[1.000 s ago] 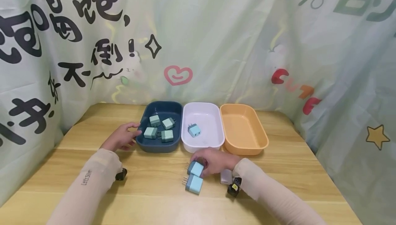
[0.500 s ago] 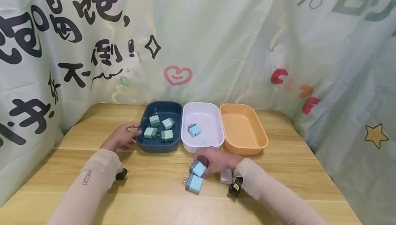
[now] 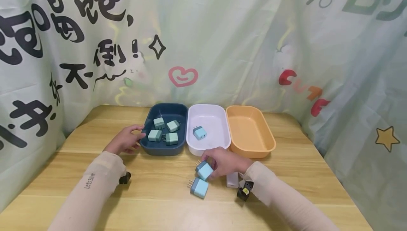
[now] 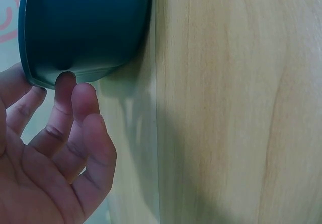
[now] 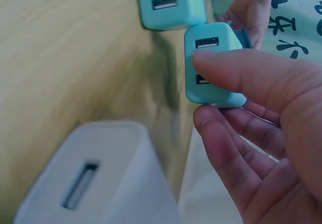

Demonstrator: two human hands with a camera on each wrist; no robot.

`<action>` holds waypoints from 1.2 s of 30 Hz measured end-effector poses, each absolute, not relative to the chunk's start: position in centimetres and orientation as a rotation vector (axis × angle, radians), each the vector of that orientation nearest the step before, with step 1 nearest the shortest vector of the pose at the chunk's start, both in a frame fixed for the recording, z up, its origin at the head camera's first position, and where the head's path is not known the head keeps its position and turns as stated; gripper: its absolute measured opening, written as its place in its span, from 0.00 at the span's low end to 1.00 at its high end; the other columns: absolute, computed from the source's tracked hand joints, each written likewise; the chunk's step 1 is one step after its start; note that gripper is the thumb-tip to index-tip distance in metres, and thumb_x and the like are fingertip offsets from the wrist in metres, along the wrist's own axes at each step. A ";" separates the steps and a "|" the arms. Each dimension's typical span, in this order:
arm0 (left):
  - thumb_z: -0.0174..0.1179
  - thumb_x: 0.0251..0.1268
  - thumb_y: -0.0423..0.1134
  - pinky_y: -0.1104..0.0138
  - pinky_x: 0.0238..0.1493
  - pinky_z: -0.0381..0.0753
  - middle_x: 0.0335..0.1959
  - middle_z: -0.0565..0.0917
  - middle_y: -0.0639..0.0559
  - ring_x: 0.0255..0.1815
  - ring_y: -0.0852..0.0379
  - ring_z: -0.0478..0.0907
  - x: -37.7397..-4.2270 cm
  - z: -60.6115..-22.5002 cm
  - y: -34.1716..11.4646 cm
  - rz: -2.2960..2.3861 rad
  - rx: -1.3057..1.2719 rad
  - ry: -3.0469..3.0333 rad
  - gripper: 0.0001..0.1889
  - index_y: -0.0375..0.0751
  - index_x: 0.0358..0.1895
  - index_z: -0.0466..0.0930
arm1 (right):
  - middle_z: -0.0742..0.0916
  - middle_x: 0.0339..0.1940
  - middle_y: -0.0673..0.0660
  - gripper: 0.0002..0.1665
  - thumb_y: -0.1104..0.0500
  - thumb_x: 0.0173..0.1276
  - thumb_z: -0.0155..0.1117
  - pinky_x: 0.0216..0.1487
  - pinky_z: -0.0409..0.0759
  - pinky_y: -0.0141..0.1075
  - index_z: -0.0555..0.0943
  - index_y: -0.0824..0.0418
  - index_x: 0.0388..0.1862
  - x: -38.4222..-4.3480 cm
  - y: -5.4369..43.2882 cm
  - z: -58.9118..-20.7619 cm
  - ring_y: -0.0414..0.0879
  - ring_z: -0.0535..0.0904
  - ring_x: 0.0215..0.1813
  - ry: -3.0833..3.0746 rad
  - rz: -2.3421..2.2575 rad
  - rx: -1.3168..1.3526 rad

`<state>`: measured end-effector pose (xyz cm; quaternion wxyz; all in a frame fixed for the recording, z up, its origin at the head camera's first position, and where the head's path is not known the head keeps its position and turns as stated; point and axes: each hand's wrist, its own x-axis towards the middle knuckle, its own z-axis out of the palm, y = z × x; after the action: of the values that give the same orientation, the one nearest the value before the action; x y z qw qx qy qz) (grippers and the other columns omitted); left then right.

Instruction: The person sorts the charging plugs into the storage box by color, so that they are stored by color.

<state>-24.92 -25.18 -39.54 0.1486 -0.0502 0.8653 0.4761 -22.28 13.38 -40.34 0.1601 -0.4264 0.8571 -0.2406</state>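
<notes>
My right hand (image 3: pixel 224 162) pinches a light-blue USB wall charger (image 3: pixel 205 171) with a darker prong end; in the right wrist view the thumb lies across its port face. Just nearer on the table lies a second blue charger (image 3: pixel 199 188), prongs to the left. A pale lilac charger (image 3: pixel 232 180) lies by the right wrist, partly covered. My left hand (image 3: pixel 124 141) touches the left side of the dark blue tray (image 3: pixel 163 151), its fingertips (image 4: pixel 84 94) near the rim. Several pale green chargers (image 3: pixel 154 136) lie in that tray.
A white tray (image 3: pixel 224 132) with one blue charger (image 3: pixel 199 132) stands beside the dark blue tray, and an orange tray (image 3: pixel 251 132) stands to its right. A printed curtain (image 3: pixel 222 47) hangs behind the wooden table (image 3: pixel 152 195).
My right hand has shifted slightly right and away from me with the pinched charger, which has drawn apart from the charger below it. My left hand stays at the dark blue tray.
</notes>
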 end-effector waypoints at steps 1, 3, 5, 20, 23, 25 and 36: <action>0.52 0.75 0.47 0.59 0.35 0.80 0.49 0.78 0.37 0.40 0.45 0.77 -24.9 -39.5 -25.2 1.366 -0.144 2.490 0.30 0.46 0.76 0.56 | 0.82 0.34 0.45 0.28 0.63 0.51 0.78 0.30 0.78 0.29 0.77 0.58 0.51 -22.3 13.4 -40.2 0.36 0.78 0.28 2.453 -0.690 -1.218; 0.52 0.75 0.47 0.59 0.35 0.80 0.49 0.77 0.37 0.40 0.46 0.77 -24.8 -39.5 -25.2 1.361 -0.146 2.493 0.30 0.46 0.76 0.57 | 0.82 0.34 0.45 0.28 0.64 0.50 0.78 0.29 0.78 0.30 0.77 0.57 0.50 -22.3 13.4 -40.0 0.36 0.77 0.28 2.461 -0.698 -1.219; 0.52 0.75 0.47 0.59 0.35 0.80 0.49 0.77 0.37 0.41 0.46 0.77 -24.8 -39.4 -25.2 1.357 -0.149 2.495 0.30 0.47 0.76 0.57 | 0.82 0.34 0.45 0.28 0.64 0.50 0.78 0.29 0.78 0.30 0.77 0.57 0.50 -22.3 13.4 -39.8 0.36 0.77 0.27 2.465 -0.710 -1.222; 0.52 0.75 0.48 0.59 0.36 0.80 0.51 0.77 0.37 0.42 0.45 0.77 -24.9 -39.5 -25.5 1.349 -0.150 2.501 0.31 0.48 0.76 0.56 | 0.83 0.28 0.49 0.28 0.62 0.50 0.79 0.32 0.80 0.32 0.76 0.57 0.49 -23.1 13.0 -37.6 0.37 0.79 0.28 2.484 -0.756 -1.180; 0.52 0.75 0.48 0.59 0.37 0.80 0.51 0.76 0.37 0.42 0.45 0.77 -25.0 -39.5 -25.5 1.353 -0.150 2.498 0.31 0.48 0.76 0.56 | 0.83 0.29 0.49 0.28 0.61 0.50 0.79 0.34 0.80 0.32 0.76 0.57 0.49 -23.3 13.0 -37.2 0.38 0.79 0.28 2.493 -0.769 -1.185; 0.52 0.75 0.48 0.58 0.37 0.80 0.51 0.76 0.37 0.42 0.44 0.77 -24.9 -39.5 -25.5 1.354 -0.148 2.497 0.31 0.48 0.76 0.56 | 0.83 0.29 0.50 0.28 0.61 0.50 0.79 0.35 0.80 0.33 0.76 0.57 0.49 -23.5 13.0 -36.9 0.38 0.79 0.29 2.501 -0.778 -1.183; 0.51 0.75 0.49 0.59 0.36 0.80 0.51 0.77 0.37 0.42 0.45 0.77 -25.0 -39.7 -25.4 1.332 -0.138 2.517 0.30 0.47 0.76 0.56 | 0.84 0.32 0.51 0.29 0.62 0.50 0.79 0.38 0.81 0.33 0.76 0.58 0.50 -24.8 13.0 -35.8 0.42 0.82 0.32 2.565 -0.822 -1.133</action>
<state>-25.01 -25.36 -39.71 0.1446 -0.0480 0.8735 0.4623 -24.81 13.00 -35.78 0.1096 -0.3854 0.8724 -0.2797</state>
